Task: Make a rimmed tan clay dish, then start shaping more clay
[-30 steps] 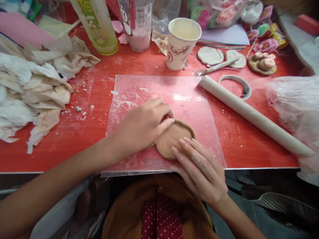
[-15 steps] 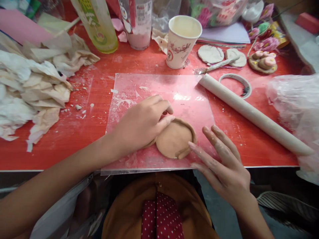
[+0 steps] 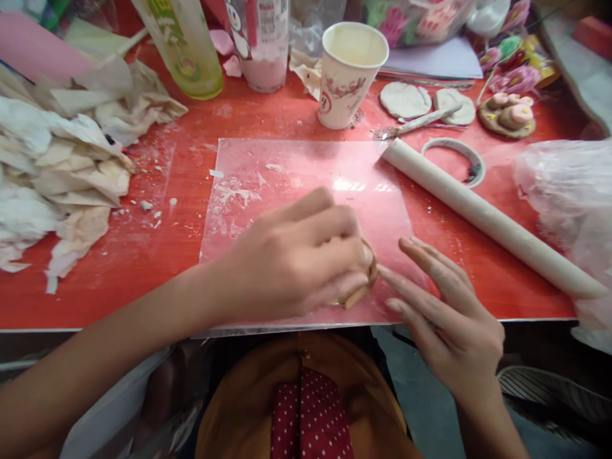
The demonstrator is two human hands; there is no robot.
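A round brown clay piece with a raised coil rim lies on a clear plastic sheet; most of it is hidden under my left hand. My left hand reaches across it, fingers curled, with thumb and forefinger pinching the coil at the right side of the rim. From the right comes my right hand, its fingers stretched and apart. Its index fingertip touches or nearly touches the outside of the coil, close to the left fingertips. Nothing is held in the right hand.
A pale rolling tube slants across the right, near a tape ring. Behind the sheet stand a paper cup, a pink-filled cup and a bottle. Crumpled paper heaps at left, a plastic bag at right.
My left hand has moved right over the clay disc, from its left edge to the right rim, and now covers most of it. My right hand has shifted slightly right.
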